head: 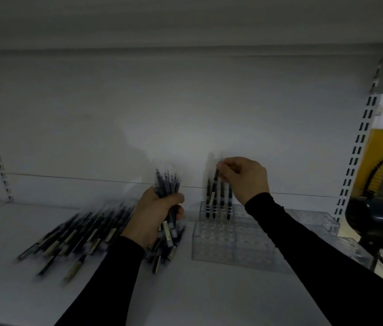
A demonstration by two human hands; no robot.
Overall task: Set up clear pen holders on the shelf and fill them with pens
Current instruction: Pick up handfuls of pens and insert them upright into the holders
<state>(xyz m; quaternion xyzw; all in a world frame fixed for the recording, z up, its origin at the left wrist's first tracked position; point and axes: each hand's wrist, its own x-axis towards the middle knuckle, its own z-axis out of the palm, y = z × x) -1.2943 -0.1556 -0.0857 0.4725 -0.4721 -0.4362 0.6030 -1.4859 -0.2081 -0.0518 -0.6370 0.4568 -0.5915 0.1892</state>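
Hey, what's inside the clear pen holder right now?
A few dark pens stand upright in the back row of the clear pen holder. The right hand pinches the top of one. The front rows look empty. The right sleeve covers the holder's right part.

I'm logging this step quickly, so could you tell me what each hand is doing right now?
Left hand: closed around a bundle of pens, held upright.
Right hand: pinching the top of a single pen over the clear pen holder.
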